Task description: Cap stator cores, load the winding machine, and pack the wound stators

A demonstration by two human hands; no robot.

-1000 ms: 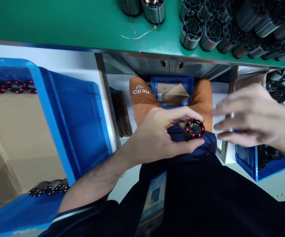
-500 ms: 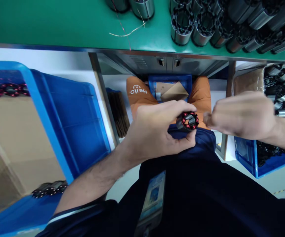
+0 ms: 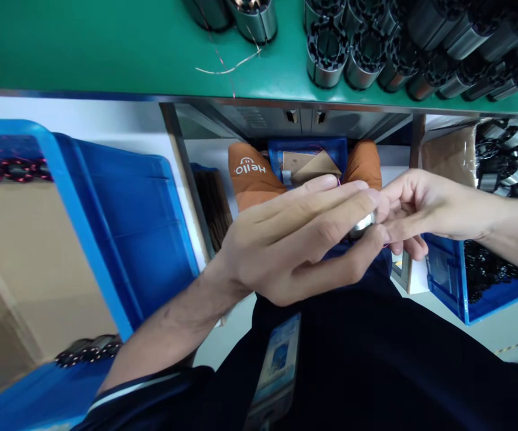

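One left hand [image 3: 294, 239] and one right hand [image 3: 438, 203] meet at one metal part [image 3: 363, 225], 3 o'clock. One worktop [image 3: 106, 48] carries two tubes [image 3: 262, 26] at 12, over ten more past 1. At least three blue boxes [image 3: 88, 233], two door handles [image 3: 320, 117] at 1, one badge [image 3: 276, 365] at 6.

Factory workshop, green workbench [image 3: 106, 48], stator cores [image 3: 328, 54]
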